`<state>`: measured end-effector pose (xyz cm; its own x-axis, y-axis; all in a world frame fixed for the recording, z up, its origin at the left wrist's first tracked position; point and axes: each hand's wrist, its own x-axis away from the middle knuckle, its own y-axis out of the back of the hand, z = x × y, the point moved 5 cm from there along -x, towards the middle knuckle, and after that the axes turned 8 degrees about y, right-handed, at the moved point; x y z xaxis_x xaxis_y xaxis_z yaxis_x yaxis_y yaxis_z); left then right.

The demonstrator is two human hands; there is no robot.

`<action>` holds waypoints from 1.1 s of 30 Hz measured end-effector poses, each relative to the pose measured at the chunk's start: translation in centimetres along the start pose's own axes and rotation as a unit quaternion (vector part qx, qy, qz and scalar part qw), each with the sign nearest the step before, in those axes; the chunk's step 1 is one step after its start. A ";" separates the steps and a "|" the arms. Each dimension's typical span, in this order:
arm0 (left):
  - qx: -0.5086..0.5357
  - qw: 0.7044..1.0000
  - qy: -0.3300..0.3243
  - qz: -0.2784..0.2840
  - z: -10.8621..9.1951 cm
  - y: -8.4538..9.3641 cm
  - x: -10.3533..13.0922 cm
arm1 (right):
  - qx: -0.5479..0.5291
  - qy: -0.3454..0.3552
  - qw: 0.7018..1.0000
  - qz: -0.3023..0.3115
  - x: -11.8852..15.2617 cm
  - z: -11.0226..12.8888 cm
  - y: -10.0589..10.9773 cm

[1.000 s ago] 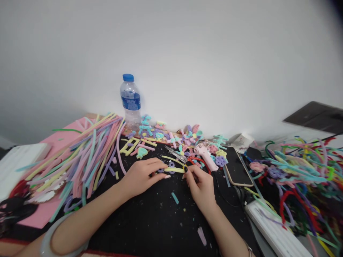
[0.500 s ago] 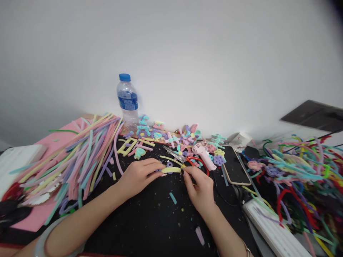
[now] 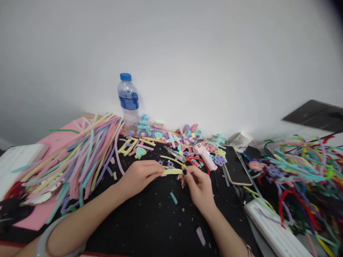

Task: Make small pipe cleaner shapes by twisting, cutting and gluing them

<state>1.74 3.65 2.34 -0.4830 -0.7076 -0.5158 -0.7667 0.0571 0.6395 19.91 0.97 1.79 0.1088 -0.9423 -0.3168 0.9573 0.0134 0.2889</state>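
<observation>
A short pale-yellow pipe cleaner (image 3: 173,171) stretches level between my two hands above the black work surface (image 3: 150,221). My left hand (image 3: 143,176) pinches its left end between thumb and fingers. Its right end is pinched in my right hand (image 3: 197,182), the dark-nailed thumb against it. Just behind the strip lie small purple rings (image 3: 170,164) and another thin yellow pipe cleaner (image 3: 171,159). Scissors with red handles (image 3: 175,153) rest beyond, partly covered by other pieces. A pink glue gun (image 3: 205,157) lies behind my right hand.
Pastel pipe cleaners (image 3: 88,153) are heaped on the left, and a multicoloured tangle (image 3: 297,171) spreads on the right. A water bottle (image 3: 128,101) stands at the wall. A phone (image 3: 238,167), a white power strip (image 3: 274,226) and finished pipe-cleaner shapes (image 3: 191,134) surround the work area.
The yellow pipe cleaner looks straighter and flatter between my hands. My right fingers have shifted slightly, with more fingertips showing below the strip. The whole view has moved a little.
</observation>
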 end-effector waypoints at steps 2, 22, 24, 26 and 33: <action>0.002 1.000 -0.001 0.008 -0.1 -0.1 0.0 | -0.060 -0.024 0.998 -0.001 -0.1 -0.2 -0.2; -0.027 1.000 -0.016 0.002 -0.4 0.3 -0.1 | -0.261 -0.092 0.961 -0.002 -0.3 -1.8 -1.2; -0.028 1.000 -0.011 0.000 -0.2 0.3 -0.1 | -0.256 -0.084 0.963 0.002 -0.2 -1.7 -1.2; -0.032 0.999 -0.004 -0.004 0.0 0.3 0.0 | -0.216 -0.069 0.974 0.003 -0.2 -1.6 -1.1; -0.062 0.998 -0.025 -0.008 -0.9 0.1 -0.1 | 0.037 -0.006 0.998 0.045 0.5 -0.5 -1.4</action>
<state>2.07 3.09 2.97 -0.4945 -0.6712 -0.5522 -0.7173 -0.0435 0.6954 18.78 0.60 0.82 0.1898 -0.9426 -0.2748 0.9210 0.0740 0.3824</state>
